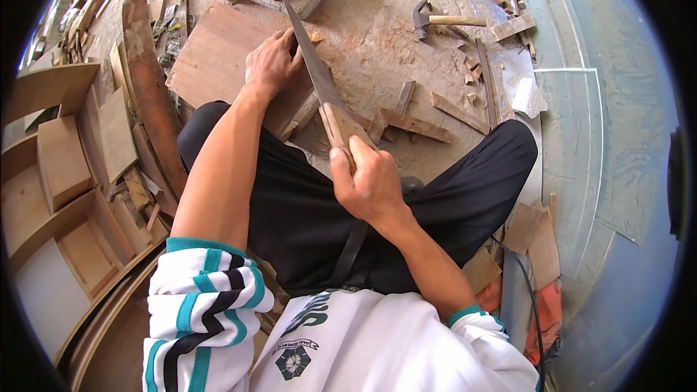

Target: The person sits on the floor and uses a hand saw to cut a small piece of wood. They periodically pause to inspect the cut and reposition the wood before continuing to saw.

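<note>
Holding a long grey saw [312, 65] by its pale wooden handle [337, 122], the right hand [369, 185] is pointing the blade forward. The left hand [272, 65] is curling close beside the blade, near a flat brown wooden board [214, 51]; I cannot tell what it is gripping. Sawing well is probably needing slow, straight strokes, fingers clear.

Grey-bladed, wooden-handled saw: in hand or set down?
In hand: the bare right hand is closed around the pale wooden handle of the grey steel saw.
</note>
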### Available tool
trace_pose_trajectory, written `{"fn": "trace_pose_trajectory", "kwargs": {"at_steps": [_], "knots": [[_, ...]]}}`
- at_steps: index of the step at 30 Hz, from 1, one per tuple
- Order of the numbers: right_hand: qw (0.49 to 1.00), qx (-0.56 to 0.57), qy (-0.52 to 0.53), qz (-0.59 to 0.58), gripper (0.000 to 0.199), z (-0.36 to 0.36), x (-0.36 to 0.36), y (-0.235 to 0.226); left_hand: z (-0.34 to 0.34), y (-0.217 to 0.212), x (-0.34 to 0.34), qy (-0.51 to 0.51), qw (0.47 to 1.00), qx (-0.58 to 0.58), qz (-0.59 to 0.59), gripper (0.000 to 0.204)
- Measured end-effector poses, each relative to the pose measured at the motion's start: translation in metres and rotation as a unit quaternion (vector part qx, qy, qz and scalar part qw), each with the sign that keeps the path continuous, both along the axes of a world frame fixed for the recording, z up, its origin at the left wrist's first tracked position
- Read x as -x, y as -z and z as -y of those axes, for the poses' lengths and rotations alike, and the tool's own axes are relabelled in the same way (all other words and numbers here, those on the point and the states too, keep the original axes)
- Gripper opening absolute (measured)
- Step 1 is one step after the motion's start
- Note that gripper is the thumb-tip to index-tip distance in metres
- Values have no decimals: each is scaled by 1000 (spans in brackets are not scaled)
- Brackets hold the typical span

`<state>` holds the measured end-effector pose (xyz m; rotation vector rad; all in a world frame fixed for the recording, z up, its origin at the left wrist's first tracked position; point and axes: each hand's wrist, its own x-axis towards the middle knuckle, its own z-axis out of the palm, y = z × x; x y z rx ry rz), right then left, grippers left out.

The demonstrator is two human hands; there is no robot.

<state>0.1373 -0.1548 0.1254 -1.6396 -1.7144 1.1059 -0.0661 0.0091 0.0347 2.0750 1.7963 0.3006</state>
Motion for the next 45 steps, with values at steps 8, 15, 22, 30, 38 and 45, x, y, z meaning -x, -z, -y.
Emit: {"fn": "trace_pose_trajectory", "kwargs": {"at_steps": [8, 15, 22, 30, 38, 45], "knots": [[999, 30, -16, -32, 33, -21, -5, 0, -1, 9, -3, 24, 994, -77, -78, 37], [998, 56, -27, -21, 32, -13, -20, -4, 0, 9, -3, 13, 994, -74, -84, 38], [995, 24, -5, -95, 34, 1, -30, -2, -1, 8, -2, 7, 993, -75, -95, 39], [994, 33, -16, -103, 34, -14, -32, 8, 0, 5, -5, 17, 989, -75, -129, 37], [996, 24, -27, -80, 33, -25, -30, 13, -2, 12, -1, 16, 988, -77, -130, 39], [996, 34, -40, -69, 33, -14, -41, 10, -6, 13, 0, 13, 989, -67, -132, 39]]}}
